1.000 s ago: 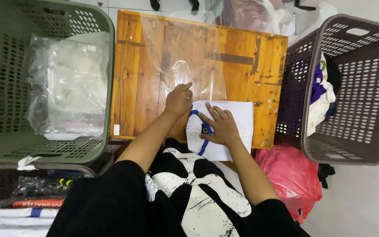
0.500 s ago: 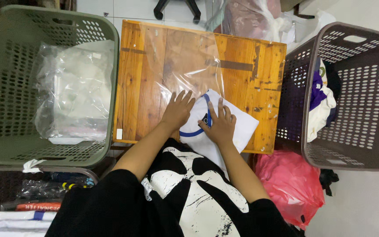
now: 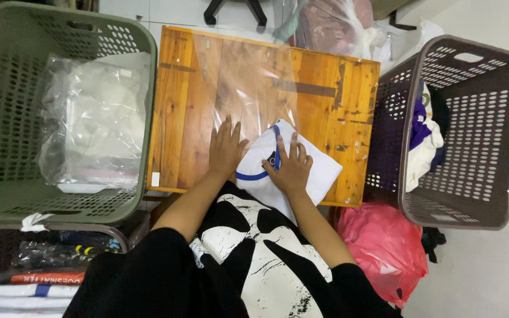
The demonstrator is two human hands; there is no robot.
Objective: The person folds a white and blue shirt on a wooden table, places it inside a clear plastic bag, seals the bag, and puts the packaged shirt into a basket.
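Compared to a moment back, the left hand (image 3: 226, 148) has slid down flat on the wooden surface (image 3: 195, 106), touching the folded white shirt (image 3: 301, 171). The right hand (image 3: 290, 168) presses open-palmed on the shirt, which sits turned more diagonal at the near edge.

The counter (image 3: 189, 118) is worn, scuffed wood under a glossy clear plastic bag (image 3: 254, 82), and the folded garment (image 3: 313, 171) is matt white cloth.

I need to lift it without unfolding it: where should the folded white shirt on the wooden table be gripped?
Probably the folded white shirt is best gripped at its bare right corner, coming from the right: both hands, left hand and right hand, press its left and middle.
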